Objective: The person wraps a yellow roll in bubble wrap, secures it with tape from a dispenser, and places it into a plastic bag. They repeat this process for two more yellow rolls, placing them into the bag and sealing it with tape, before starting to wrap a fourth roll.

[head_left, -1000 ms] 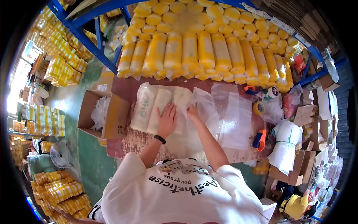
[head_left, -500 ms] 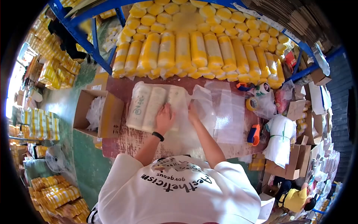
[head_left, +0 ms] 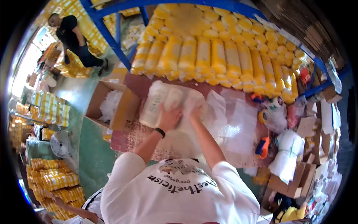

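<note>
Just right of the open cardboard box point(head_left: 128, 108), head view, a pack of pale rolls point(head_left: 154, 102) with green print lies on the scuffed red worktop point(head_left: 128, 140), both hands on it. Left hand point(head_left: 170, 117) is the one nearer the box, laid on the rolls, grip pretty wide with the thumb out from the fingers. Right hand point(head_left: 195, 112) is farther from the box, at the pack's far end; fingertips are blurry, so can't tell if that grip is pinching anything. Farther right of the box: flat clear plastic sheets point(head_left: 238, 115), then an orange-and-blue tape dispenser point(head_left: 263, 147).
</note>
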`<act>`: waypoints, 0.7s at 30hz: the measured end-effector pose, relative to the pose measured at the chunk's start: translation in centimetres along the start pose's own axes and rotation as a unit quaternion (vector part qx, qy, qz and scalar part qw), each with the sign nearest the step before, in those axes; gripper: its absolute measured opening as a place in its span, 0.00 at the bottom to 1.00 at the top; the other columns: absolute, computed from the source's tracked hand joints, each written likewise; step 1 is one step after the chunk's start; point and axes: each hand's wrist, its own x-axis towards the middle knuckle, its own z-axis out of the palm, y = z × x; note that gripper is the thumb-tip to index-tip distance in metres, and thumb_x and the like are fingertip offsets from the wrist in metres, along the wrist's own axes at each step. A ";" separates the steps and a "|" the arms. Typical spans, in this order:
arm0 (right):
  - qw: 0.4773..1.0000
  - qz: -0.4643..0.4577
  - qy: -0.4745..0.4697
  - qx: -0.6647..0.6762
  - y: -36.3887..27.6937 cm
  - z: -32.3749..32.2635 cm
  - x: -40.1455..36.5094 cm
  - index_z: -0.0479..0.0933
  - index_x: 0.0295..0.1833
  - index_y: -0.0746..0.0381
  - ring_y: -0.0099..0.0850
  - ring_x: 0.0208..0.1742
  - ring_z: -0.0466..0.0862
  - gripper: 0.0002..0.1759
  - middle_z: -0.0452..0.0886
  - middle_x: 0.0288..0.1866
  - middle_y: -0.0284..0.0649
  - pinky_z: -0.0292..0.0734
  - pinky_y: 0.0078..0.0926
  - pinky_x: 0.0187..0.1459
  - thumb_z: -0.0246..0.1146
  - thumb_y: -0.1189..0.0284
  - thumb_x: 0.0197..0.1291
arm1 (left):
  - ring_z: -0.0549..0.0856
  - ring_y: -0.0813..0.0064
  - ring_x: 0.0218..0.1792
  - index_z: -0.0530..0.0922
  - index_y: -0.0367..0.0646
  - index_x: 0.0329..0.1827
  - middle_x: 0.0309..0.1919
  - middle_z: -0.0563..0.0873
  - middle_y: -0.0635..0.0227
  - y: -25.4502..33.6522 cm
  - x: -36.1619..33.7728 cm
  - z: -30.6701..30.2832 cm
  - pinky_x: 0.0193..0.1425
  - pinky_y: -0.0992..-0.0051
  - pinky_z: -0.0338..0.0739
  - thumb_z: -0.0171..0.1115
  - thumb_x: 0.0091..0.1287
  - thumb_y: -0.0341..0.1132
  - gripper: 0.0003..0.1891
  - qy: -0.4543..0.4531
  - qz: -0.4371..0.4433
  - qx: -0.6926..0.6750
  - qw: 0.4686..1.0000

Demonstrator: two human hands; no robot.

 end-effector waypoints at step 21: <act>0.821 0.082 -0.045 0.563 20.7 -3.6 -10.6 0.68 0.61 0.67 0.34 0.47 0.80 0.38 0.79 0.49 0.42 0.77 0.32 0.50 0.74 0.67 0.44 | 0.53 0.57 0.74 0.68 0.46 0.66 0.72 0.61 0.66 4.7 -0.4 -3.5 0.62 0.23 0.42 0.47 0.67 0.44 0.25 -0.068 -0.072 0.119 0.988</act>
